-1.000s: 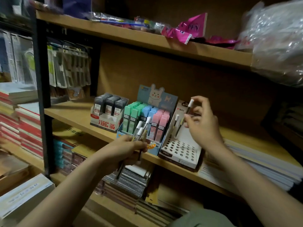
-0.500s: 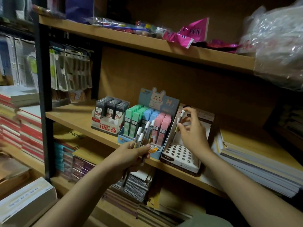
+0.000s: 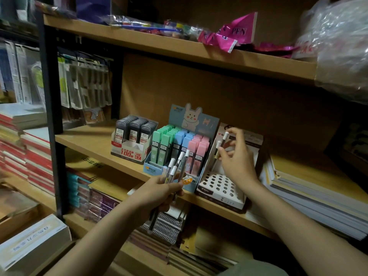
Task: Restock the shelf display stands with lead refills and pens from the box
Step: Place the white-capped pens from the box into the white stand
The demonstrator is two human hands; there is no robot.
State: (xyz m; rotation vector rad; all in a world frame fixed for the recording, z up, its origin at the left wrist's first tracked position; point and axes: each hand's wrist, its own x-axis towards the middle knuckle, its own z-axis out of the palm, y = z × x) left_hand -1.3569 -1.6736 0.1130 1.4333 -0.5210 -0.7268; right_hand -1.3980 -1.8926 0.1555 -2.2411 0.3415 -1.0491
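Left hand: fingers curled round a bunch of white-capped pens, tips up. Right hand: fingertips pinching one pen, upright above the holed pen stand; a second pen just beside the fingers.
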